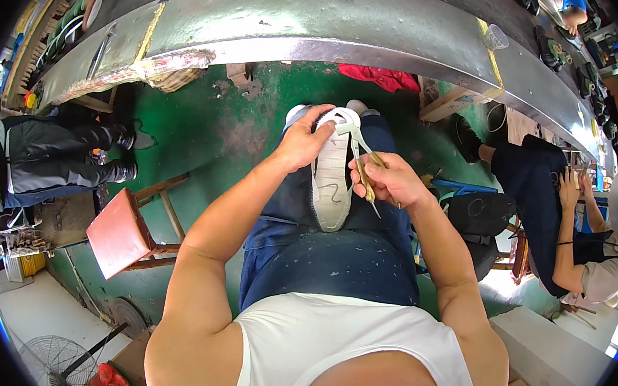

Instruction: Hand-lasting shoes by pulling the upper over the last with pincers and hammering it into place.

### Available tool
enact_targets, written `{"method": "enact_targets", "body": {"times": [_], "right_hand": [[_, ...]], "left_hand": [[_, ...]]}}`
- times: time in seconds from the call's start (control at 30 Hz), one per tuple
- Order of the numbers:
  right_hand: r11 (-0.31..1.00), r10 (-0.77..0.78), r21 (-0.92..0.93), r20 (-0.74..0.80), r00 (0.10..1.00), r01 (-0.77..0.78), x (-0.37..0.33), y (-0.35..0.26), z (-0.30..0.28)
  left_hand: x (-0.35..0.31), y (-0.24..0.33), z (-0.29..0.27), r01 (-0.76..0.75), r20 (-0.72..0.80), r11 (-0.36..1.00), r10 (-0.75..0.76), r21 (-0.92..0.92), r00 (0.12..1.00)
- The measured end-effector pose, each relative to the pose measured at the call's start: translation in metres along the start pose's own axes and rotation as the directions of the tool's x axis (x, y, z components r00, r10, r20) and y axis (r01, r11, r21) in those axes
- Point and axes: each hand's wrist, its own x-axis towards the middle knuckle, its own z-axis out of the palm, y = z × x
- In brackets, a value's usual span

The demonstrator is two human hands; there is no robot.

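Note:
A shoe (332,184) lies sole up along my lap, its pale grey underside toward me and a dark curved mark near the heel end. My left hand (305,142) grips its far end, with the thumb on the underside and the fingers round the side. In my right hand (391,179) is a pair of pincers (358,142), with pale metal jaws and yellowish wrapped handles. The jaws are at the shoe's far right edge; whether they bite on the material I cannot tell. A thin pointed end sticks out below my right fingers.
A long metal-edged bench (261,48) curves across ahead of my knees. To my left stand a red-topped stool (120,233) and a person in dark trousers (59,154). Another person (598,264) sits at right, beyond a black bag (479,216). Red cloth (380,77) lies under the bench.

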Motion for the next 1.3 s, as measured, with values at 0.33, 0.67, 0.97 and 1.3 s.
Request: {"method": "enact_targets", "body": {"times": [0.33, 0.67, 0.97, 1.3], "right_hand": [[0.695, -0.020, -0.719, 0.004, 1.000, 0.017, -0.005, -0.008, -0.024], [0.446, -0.188, -0.891, -0.003, 0.982, 0.082, -0.028, -0.013, 0.002], [0.411, -0.655, -0.843, -0.008, 0.755, 0.348, -0.060, 0.004, 0.018], [0.381, -0.708, -0.697, 0.203, 0.676, 0.608, -0.047, 0.045, 0.016]], "left_hand": [[0.014, 0.077, -0.044, -0.476, 0.522, 0.452, 0.027, 0.754, 0.852], [0.001, 0.013, 0.005, 0.139, 0.139, 0.955, -0.105, -0.263, 0.985], [-0.077, 0.052, 0.019, -0.627, 0.199, 0.777, 0.607, 0.052, 0.769], [-0.122, 0.020, 0.041, -0.786, 0.273, 0.573, 0.737, 0.234, 0.618]]}}
